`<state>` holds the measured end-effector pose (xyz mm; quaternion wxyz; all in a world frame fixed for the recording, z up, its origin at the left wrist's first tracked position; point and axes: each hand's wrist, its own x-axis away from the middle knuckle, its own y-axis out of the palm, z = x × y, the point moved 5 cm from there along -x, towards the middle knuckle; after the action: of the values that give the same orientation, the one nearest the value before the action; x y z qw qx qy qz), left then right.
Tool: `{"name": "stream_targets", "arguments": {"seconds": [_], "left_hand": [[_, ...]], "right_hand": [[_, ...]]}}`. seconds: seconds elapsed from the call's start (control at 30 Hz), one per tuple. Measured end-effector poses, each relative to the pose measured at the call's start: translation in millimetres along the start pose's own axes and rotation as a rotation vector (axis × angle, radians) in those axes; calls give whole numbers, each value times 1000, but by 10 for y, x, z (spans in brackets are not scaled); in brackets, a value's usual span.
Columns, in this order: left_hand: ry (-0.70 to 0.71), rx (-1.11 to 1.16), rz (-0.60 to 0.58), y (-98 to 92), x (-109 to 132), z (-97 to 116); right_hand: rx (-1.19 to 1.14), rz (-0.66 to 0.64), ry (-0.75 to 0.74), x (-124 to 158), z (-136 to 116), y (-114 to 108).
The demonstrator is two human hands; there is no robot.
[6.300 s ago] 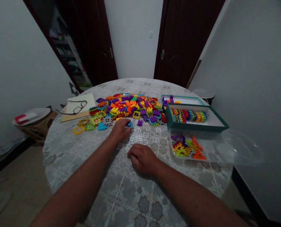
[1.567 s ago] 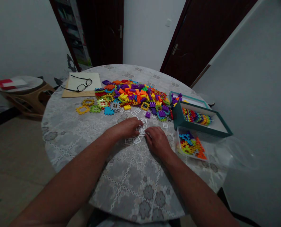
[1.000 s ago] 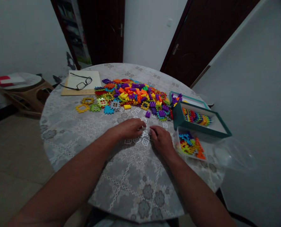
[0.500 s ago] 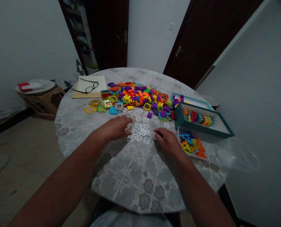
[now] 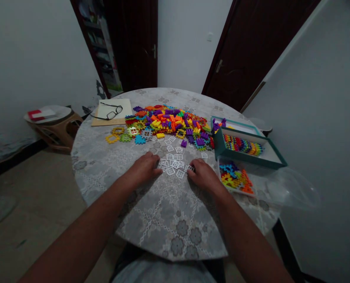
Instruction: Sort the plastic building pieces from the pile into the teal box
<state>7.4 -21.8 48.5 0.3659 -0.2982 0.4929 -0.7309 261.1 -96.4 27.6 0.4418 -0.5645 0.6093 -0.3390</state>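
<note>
Small white plastic window pieces lie in a loose cluster on the patterned tablecloth, some overlapping. At the cluster's left edge rests my left hand, its thumb and forefinger apart with nothing visible between them. On the right side, my right hand has thumb and forefinger closed at the edge of one white window piece. Its other fingers are curled. Beyond the cluster lies a purple connector block, and a lone white window piece sits to the right.
Behind the white pieces spreads a heap of colourful plastic building pieces. To the right stand a green-edged box with rows of pieces and a clear tub of more pieces. Eyeglasses lie on a pad at back left.
My left hand has drawn back slightly to the left, off the pieces' edge. My right thumb and forefinger have closed on a white window piece. The view has shifted slightly.
</note>
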Motion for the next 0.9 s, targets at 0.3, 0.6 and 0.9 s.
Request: {"name": "stream_targets", "arguments": {"seconds": [0.3,0.6,0.9], "left_hand": [[104,5,16,67,-201,122],[197,49,-14,166,-346,389],[233,285,176,108,-260,250]], "right_hand": [[-292,-63,1,11,-43,-94],[-366,-176,-68,100,-192,-65],[-152,-85,-122,108,-278,11]]}}
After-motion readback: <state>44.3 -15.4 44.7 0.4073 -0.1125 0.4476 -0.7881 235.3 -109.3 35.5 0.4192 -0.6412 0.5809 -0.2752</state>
